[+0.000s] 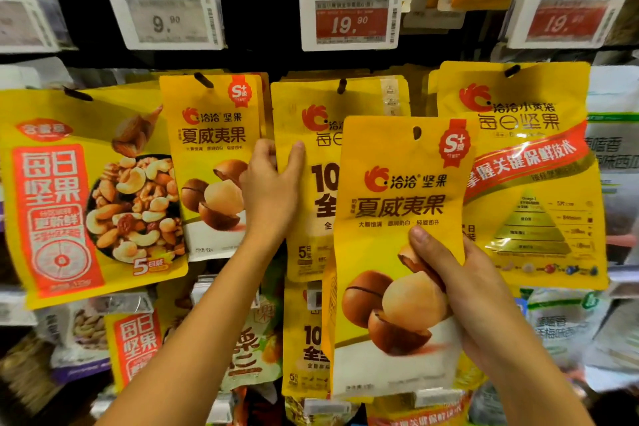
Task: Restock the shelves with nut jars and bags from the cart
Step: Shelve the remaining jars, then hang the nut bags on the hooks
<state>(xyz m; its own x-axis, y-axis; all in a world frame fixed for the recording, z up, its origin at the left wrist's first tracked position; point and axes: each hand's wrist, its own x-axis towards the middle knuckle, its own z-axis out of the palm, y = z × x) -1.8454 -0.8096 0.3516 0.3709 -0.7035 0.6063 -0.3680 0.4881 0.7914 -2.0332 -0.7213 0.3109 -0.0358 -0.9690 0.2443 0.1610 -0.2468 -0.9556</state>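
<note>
My right hand [460, 290] grips a yellow macadamia nut bag [390, 204] by its right edge, thumb on the front, and holds it upright in front of the shelf. Its hang hole sits at the top centre. My left hand [269, 183] pinches the left edge of a yellow hanging bag [304, 135] on the middle peg [341, 85], thumb in front. A matching macadamia bag [211, 162] hangs on the peg [203, 79] just left of that hand.
A large mixed-nut bag [83, 190] hangs at far left and a big yellow bag [529, 183] at right. Price tags [349, 21] line the rail above. More bags [138, 342] hang on the row below.
</note>
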